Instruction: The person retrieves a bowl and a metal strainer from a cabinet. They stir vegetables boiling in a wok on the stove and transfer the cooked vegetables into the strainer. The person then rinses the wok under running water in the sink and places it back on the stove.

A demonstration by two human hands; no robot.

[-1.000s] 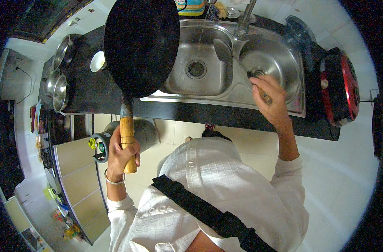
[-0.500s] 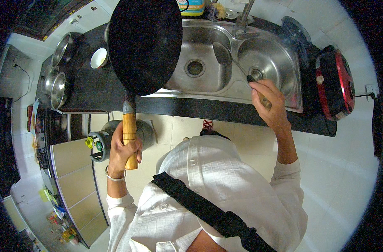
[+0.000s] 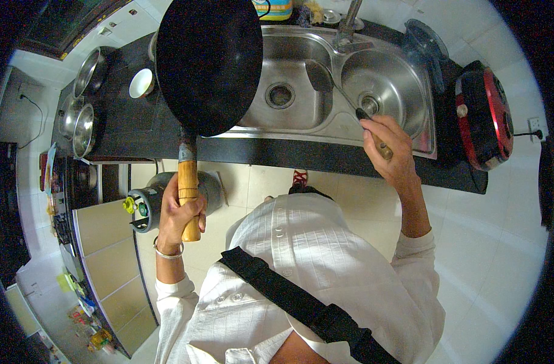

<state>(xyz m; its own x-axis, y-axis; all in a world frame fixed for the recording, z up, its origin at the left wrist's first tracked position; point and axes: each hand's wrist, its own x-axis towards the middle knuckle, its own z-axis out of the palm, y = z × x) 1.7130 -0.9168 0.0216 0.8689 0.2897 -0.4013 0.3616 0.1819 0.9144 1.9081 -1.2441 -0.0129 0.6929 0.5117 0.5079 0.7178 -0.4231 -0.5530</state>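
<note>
Head view: left hand (image 3: 179, 213) fist-wrapped round wooden handle (image 3: 188, 197) of black wok (image 3: 209, 64), fingers clamped near handle's lower end. Wok held over counter (image 3: 131, 130) and left sink basin (image 3: 286, 91); long axis runs bottom to top, bowl end pointing away from person. Right hand (image 3: 391, 150) closed on spatula (image 3: 341, 94) grip; spatula points up-left, blade over divider between basins. Gas cylinder (image 3: 152, 200) just behind left hand.
</note>
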